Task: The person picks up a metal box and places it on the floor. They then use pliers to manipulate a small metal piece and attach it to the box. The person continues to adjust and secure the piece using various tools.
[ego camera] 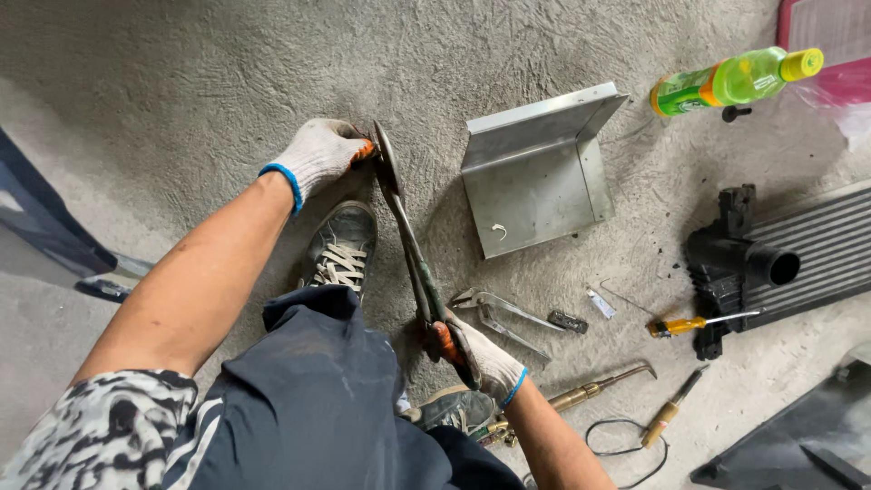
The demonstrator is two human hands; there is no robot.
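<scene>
On the rough concrete floor, a bent sheet-metal bracket lies just right of the work, with a black radiator farther right and open floor to the left and ahead. The long tin snips run from the right hand, closed around their handles, up to the small round metal piece pinched in the gloved left hand above the shoe. A clean cut likely needs short bites, fingertips kept off the blade line and the piece's sharp rim; loose pliers crowd the right elbow.
</scene>
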